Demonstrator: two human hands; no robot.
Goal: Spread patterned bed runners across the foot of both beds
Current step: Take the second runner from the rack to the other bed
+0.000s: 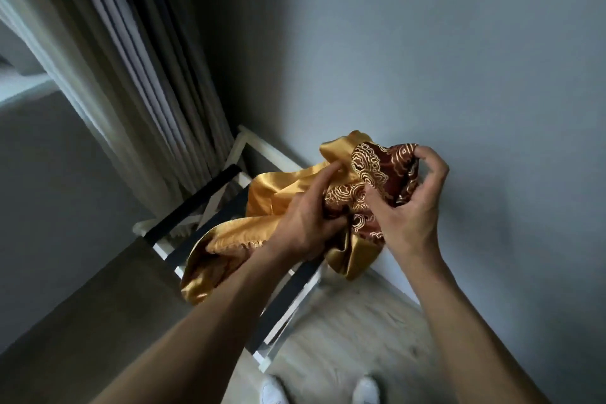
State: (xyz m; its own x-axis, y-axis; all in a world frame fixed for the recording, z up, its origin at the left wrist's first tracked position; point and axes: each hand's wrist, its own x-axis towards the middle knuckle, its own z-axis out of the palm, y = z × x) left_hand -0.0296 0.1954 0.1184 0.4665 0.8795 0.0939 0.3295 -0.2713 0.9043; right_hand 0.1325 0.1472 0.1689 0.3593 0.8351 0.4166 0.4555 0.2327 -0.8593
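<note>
- Gripping the runner (288,193) with both hands, you hold it bunched up above the rack (196,197) in the room corner.
- Left hand (305,223): fingers curled into the cloth where gold meets pattern, thumb pushed into the folds. Index finger lies straighter along the gold side.
- Right hand (406,207): closed round a wad of the patterned side. Fingertips (426,154) hook over its top edge and the thumb presses in from the near side.
- Hands sit close together with the cloth crumpled between them, not spread out.
- Runner: shiny gold backing, dark red face with a gold swirl pattern. The pattern shows mostly by your right hand; gold shows to the left and below.
- Its lower part droops left and down onto the rack, lying over the black straps. One gold fold hangs under your right hand, near the wall (426,43).
- Rack: white frame with black straps across the top, standing against the wall just beside the curtain (137,75).
- Curtain: beige and pleated, hanging at upper left down to the rack's far end.
- Floor (344,338): pale wood, blurred.
- Two white shoes (273,390) at the bottom edge, near the rack's near end.
- Grey-brown flat surface at lower left, next to the rack; cannot tell what it is.
</note>
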